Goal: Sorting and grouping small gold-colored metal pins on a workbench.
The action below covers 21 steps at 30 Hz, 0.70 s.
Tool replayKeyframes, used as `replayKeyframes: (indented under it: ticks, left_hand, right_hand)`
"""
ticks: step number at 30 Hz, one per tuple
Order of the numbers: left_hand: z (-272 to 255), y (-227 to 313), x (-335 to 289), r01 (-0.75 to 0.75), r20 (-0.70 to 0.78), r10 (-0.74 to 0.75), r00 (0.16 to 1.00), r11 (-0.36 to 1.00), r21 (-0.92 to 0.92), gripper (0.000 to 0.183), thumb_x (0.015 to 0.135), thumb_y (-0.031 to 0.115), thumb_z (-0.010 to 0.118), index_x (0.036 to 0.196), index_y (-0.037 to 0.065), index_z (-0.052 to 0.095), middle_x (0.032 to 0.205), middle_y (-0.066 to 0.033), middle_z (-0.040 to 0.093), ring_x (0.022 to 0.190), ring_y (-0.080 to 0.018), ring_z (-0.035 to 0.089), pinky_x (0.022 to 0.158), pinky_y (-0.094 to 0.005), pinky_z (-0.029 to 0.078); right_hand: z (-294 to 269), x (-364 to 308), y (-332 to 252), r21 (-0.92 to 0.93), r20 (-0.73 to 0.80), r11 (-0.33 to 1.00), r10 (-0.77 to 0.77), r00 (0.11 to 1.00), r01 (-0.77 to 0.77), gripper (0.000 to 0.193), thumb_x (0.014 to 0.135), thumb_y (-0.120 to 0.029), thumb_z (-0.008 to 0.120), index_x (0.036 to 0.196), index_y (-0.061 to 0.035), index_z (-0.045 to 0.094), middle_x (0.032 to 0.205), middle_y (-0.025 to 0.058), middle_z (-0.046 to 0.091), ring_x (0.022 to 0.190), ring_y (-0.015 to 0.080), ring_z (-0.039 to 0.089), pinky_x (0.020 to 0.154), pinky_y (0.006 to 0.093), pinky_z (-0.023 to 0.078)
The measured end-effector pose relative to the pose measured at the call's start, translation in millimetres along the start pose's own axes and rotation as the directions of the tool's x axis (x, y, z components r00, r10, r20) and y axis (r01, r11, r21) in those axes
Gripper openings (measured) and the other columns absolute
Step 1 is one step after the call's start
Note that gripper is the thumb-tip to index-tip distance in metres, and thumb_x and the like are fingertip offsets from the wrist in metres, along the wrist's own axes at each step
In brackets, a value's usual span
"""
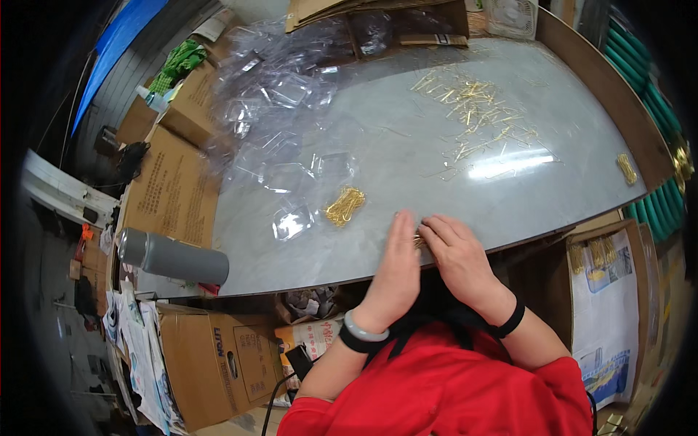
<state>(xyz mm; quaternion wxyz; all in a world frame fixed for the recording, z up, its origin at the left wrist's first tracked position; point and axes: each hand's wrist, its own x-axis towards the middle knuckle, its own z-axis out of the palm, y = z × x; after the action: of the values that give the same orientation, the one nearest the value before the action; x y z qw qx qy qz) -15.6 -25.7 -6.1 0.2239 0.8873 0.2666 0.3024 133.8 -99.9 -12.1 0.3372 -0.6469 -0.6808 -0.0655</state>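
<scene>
At the table's front edge, my left hand (398,263) and my right hand (459,256) face each other with a small bunch of gold wire hooks (419,240) pressed between them. Only a sliver of that bunch shows; the rest is hidden by the hands. My left fingers are straight and held together, while the right ones bend over toward them. To the left of my hands lies a compact heap of gold wire hooks (345,206). Farther off, many loose gold hooks (472,105) are scattered over the grey tabletop (392,156).
Clear plastic packages (283,109) cover the table's left side. A grey bottle (174,256) lies at the left front corner. A small gold bundle (626,168) sits near the right edge. Cardboard boxes (166,192) stand at the left, and an open box (611,312) stands below right.
</scene>
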Motion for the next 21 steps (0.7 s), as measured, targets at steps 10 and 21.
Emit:
replayKeyframes:
  ticks: [10, 21]
  left_hand:
    - [-105.6, -78.6, 10.2, 0.735, 0.267, -0.768, 0.582, 0.357, -0.576, 0.033, 0.105, 0.019, 0.058, 0.119, -0.011, 0.059, 0.091, -0.0153, 0.066, 0.071, -0.0205, 0.070, 0.062, -0.0302, 0.062]
    - [-92.6, -69.2, 14.2, 0.652, 0.282, -0.720, 0.634, 0.302, -0.696, 0.017, 0.104, 0.016, 0.058, 0.100, -0.001, 0.057, 0.099, -0.0131, 0.065, 0.089, -0.0243, 0.072, 0.073, -0.0343, 0.064]
  right_hand:
    - [-3.5, -1.1, 4.4, -0.011, -0.039, 1.000, 0.001, 0.999, -0.002, 0.039, 0.081, 0.003, 0.060, 0.120, 0.0002, 0.064, 0.126, 0.0121, 0.062, 0.120, 0.0320, 0.059, 0.101, 0.0407, 0.051]
    - [-1.8, -1.0, -0.5, -0.017, -0.031, 0.999, 0.049, 0.998, -0.049, 0.040, 0.079, 0.004, 0.062, 0.119, -0.0012, 0.065, 0.122, 0.0110, 0.060, 0.118, 0.0321, 0.057, 0.101, 0.0418, 0.048]
